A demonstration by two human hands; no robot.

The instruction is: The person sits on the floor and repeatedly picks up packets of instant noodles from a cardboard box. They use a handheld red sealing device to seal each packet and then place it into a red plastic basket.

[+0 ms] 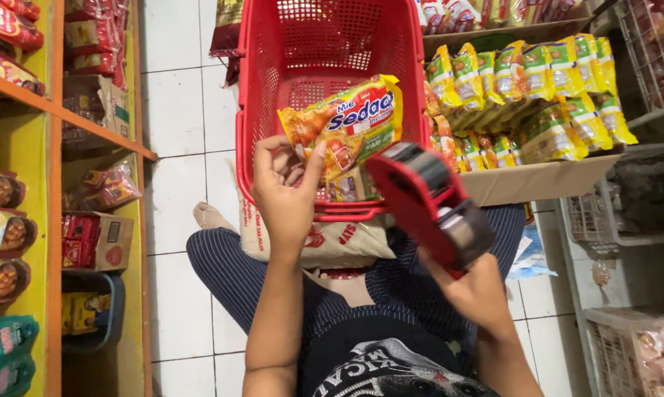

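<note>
My left hand [284, 190] holds a yellow and orange noodle packet [347, 125] by its lower left corner, above the front edge of a red plastic basket [273, 44]. My right hand [473, 288] grips a red and black price-label gun [429, 202]. The gun's nose points at the packet's lower right side, touching or nearly touching it. Another packet lies in the basket under the held one.
A cardboard box [545, 180] with several yellow and green noodle packets stands at the right. Yellow and orange shelves [52, 147] with snack packs line the left. A sack [325, 242] rests on my lap. Wire baskets [626, 213] are at far right.
</note>
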